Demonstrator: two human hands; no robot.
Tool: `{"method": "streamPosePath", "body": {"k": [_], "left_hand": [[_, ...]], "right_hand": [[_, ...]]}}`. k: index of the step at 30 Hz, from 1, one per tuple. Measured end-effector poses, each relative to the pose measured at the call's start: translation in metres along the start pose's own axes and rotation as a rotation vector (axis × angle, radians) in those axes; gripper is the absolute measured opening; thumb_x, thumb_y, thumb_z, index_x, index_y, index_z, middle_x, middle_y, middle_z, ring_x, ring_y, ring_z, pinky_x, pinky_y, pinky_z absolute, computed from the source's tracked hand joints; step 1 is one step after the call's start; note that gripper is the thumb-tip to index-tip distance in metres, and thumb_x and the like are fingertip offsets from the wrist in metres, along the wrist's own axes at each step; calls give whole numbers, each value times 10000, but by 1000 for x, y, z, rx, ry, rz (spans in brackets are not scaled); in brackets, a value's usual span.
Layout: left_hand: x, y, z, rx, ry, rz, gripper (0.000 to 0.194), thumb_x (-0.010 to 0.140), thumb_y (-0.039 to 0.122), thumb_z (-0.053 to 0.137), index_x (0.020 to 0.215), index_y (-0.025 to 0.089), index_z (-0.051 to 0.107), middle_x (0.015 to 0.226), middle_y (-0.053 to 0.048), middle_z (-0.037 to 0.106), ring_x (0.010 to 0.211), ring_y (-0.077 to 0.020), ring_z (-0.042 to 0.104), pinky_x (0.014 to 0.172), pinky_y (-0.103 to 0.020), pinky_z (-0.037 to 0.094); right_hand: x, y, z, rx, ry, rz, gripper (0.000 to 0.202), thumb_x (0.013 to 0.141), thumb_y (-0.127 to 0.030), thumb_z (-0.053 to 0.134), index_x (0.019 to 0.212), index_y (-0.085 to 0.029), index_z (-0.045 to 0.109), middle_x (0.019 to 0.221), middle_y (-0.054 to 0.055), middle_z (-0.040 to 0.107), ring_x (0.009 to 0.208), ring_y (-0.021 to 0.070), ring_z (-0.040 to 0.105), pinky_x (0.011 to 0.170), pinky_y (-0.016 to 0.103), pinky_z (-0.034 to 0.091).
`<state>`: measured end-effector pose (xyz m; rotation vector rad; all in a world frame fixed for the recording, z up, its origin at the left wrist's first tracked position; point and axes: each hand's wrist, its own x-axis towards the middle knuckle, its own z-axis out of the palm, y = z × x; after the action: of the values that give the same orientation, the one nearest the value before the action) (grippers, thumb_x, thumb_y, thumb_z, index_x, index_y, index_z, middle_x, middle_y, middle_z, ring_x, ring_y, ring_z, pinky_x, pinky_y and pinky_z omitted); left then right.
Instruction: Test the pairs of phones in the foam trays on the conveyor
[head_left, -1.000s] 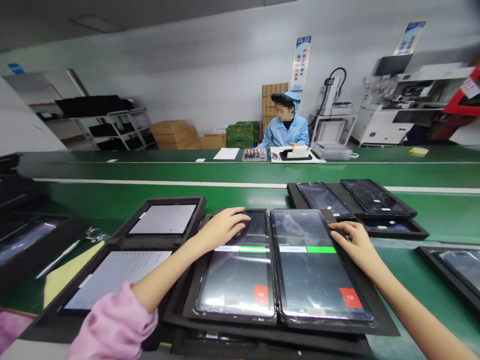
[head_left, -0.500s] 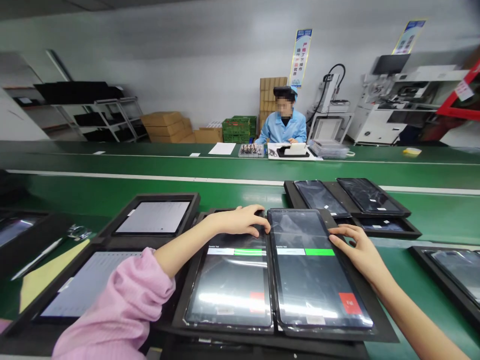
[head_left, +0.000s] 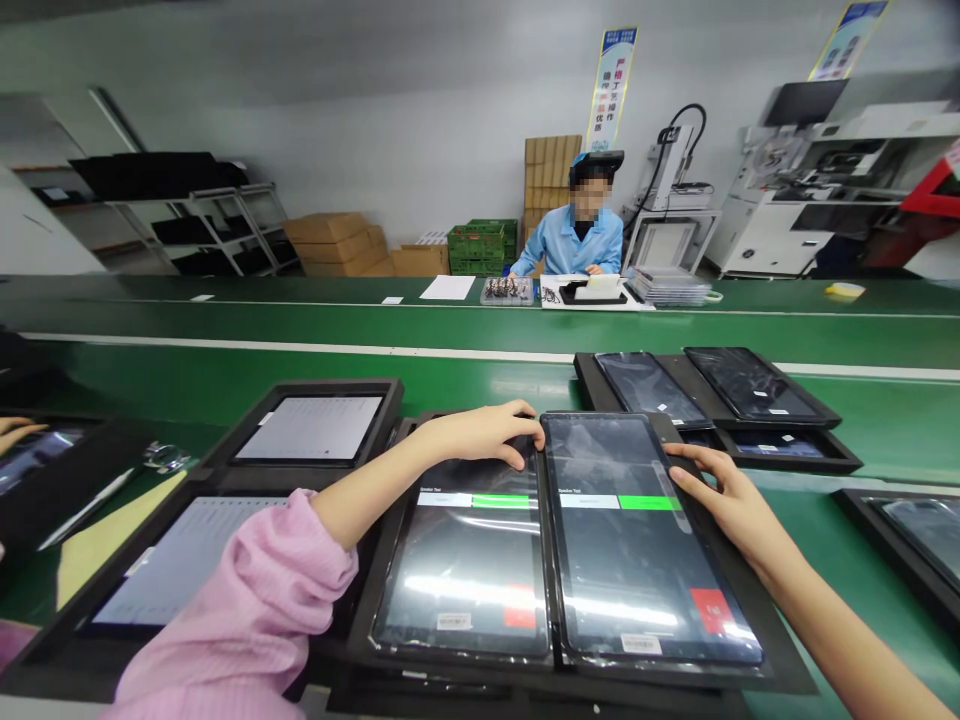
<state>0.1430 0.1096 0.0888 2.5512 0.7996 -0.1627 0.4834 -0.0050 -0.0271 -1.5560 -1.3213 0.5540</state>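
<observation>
Two film-covered tablets lie side by side in a black foam tray, the left tablet (head_left: 469,560) and the right tablet (head_left: 637,560); both screens show a white and green bar and a red box. My left hand (head_left: 499,432) reaches over the left tablet's top, its fingers curved at the right tablet's upper left edge. At the right tablet's upper right edge, my right hand (head_left: 712,485) rests with thumb and fingers apart. A volume slider shows on that screen near my right thumb.
Left stand trays with lit tablets (head_left: 311,428), a yellow sheet (head_left: 112,530) and a pen (head_left: 86,510). Behind on the right are stacked tablet trays (head_left: 750,385); another tray (head_left: 919,540) lies far right. Another person's hand (head_left: 19,432) is at the left edge. A person (head_left: 574,240) sits across the green bench.
A volume slider has appeared on the right tablet's screen. Another person's hand has come into view at the left edge. The view has shifted slightly; my hands stay by the right tablet's edges.
</observation>
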Motion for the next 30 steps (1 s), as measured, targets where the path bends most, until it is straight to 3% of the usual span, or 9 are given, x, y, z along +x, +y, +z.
{"method": "streamPosePath", "body": {"k": [5,9,12,15,18,20,24,27,30], "left_hand": [[6,-2,5,-14,22,4,285,887,275,717,1163,255,650,1438,-80,465,1045,-274,638,930,-377,504],[-1,-10,7,-64,56,55,286,937,319,666,1218,268,657,1530,-88,438,1315,-308,536,1095,-400,432],[-28,-31,4,-108,121,60,361,1017,339,495,1363,277,582,1567,-71,454,1440,-274,429,1198,-411,336],[-70,-60,3,-140,208,-19,427,1014,357,413,1397,219,543,1481,-99,553,1378,-250,503,1199,-401,352],[-102,-80,9,-172,256,-96,533,986,406,402,1473,196,445,1528,-123,503,1402,-250,486,1169,-399,403],[-111,-83,16,-180,274,-119,607,960,399,409,1529,191,356,1578,-127,436,1443,-239,437,1168,-389,405],[-100,-78,25,-129,320,-164,682,893,348,490,1539,194,337,1513,-135,464,1420,-259,437,1201,-451,342],[-79,-65,20,-66,350,-214,683,873,358,578,1505,182,389,1349,-149,563,1310,-316,515,1146,-546,373],[-51,-38,15,-4,350,-184,509,930,328,568,1418,208,489,1344,-128,591,1300,-301,532,1145,-542,360]], "right_hand": [[2,-1,-2,-25,-25,15,503,725,-656,698,1052,-281,780,1197,92,654,1161,327,582,900,434,505],[1,5,0,-19,-9,3,523,759,-664,677,1085,-266,771,1176,91,652,1059,294,612,873,416,528],[1,8,2,-40,4,-16,527,775,-677,654,1092,-270,763,1187,90,643,1057,290,612,891,422,531],[2,9,3,-48,6,-26,535,756,-684,651,1079,-272,762,1180,94,639,1050,300,611,932,458,518],[2,10,4,-43,-7,-26,546,743,-682,647,1076,-264,761,1161,104,634,1057,312,609,966,480,506],[4,14,4,-49,-17,-35,526,770,-664,636,1091,-263,753,1163,103,627,1068,308,609,946,459,517],[7,14,2,-153,24,-156,483,829,-640,583,1084,-258,731,1106,109,622,1052,317,601,881,458,531],[1,-11,6,-317,82,-412,417,903,-579,546,1074,-242,723,1084,133,605,1069,352,577,938,552,483],[-21,-57,18,-422,-153,-740,316,1028,-446,481,1138,-299,738,1201,127,589,1108,338,568,940,557,475]]}}
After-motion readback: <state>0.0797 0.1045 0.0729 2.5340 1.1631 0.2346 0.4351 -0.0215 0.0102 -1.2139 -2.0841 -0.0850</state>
